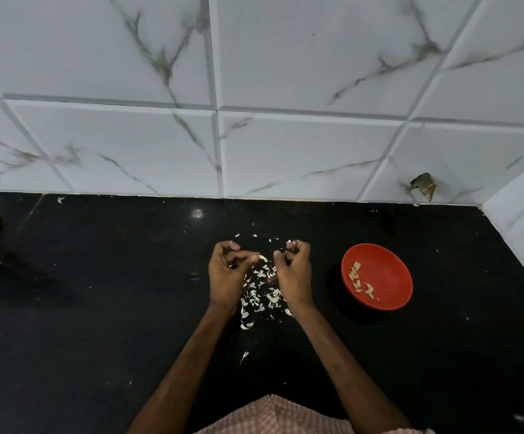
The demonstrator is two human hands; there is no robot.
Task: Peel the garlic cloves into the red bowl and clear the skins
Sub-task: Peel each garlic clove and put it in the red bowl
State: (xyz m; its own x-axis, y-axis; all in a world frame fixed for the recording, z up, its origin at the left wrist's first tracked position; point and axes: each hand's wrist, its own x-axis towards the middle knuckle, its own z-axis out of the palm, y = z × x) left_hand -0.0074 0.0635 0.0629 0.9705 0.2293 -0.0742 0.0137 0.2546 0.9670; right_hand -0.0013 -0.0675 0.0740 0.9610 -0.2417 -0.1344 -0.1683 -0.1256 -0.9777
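1. My left grip (pixel 226 274) is closed narrow on one garlic clove (pixel 262 257). Thumb and fingers pinch it so that its pale end sticks out toward the other hand, where the skin can be picked at.
2. My right grip (pixel 295 274) is just beside it, with the fingers curled in, near the clove. Whether it pinches a piece of skin I cannot tell, because the curled fingers hide what is inside.
3. I hold both hands low over the pile of skins (pixel 260 294) on the black desk (pixel 97 308). I think this is so that the flakes fall in one place and are easy to gather later.
4. The red bowl (pixel 392 277) stands at my right side, near but apart from the skins, I think so that no skin drops into it. The peeled cloves (pixel 357 279) lie inside it along its left part.
5. In my judgement the peeling is in the middle, and the clearing of skins is not yet begun. Some flakes lie away from the pile, one nearer to my body (pixel 244 355) and a few toward the tiled wall (pixel 254 136).
6. The clove is small and probably slippery, so the pinch must be firm. The skins are light and could scatter easily.
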